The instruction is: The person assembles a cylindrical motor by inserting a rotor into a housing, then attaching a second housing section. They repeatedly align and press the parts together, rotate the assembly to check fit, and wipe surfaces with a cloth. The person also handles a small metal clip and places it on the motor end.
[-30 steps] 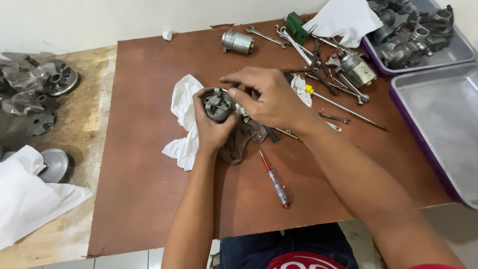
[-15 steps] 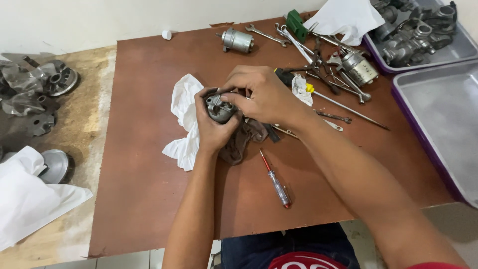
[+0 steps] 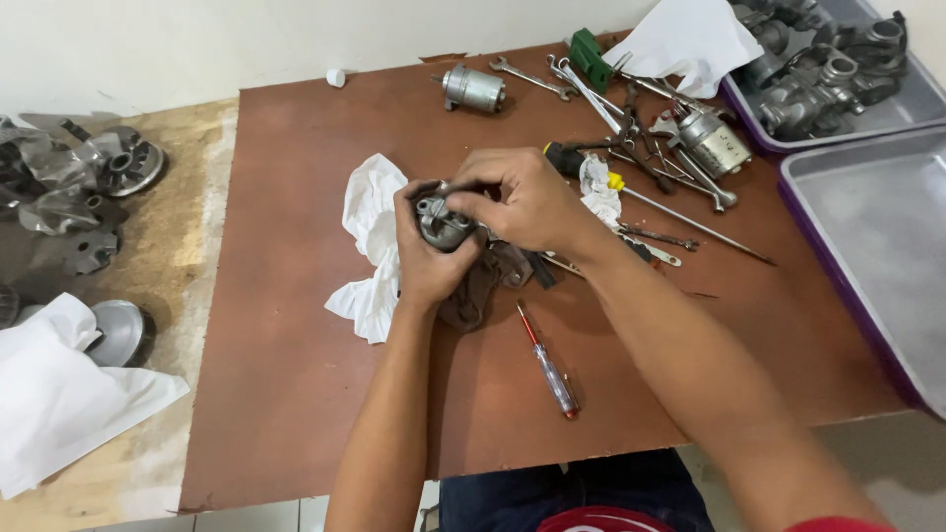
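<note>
Both hands closed around a small metal part over the brown board.

The small grey metal part (image 3: 440,222) sits cupped in the left hand (image 3: 426,258), its open round face turned up toward the camera; its lower body is hidden by the fingers, so its long axis cannot be told. The right hand (image 3: 527,202) curls over its right side, fingertips pinching the rim. A dark rag (image 3: 485,281) beneath is mostly covered by both hands. A white cloth (image 3: 371,246) lies just left, a red-handled screwdriver (image 3: 548,361) below, and scattered wrenches (image 3: 591,89) lie farther back on the board (image 3: 296,374).
</note>
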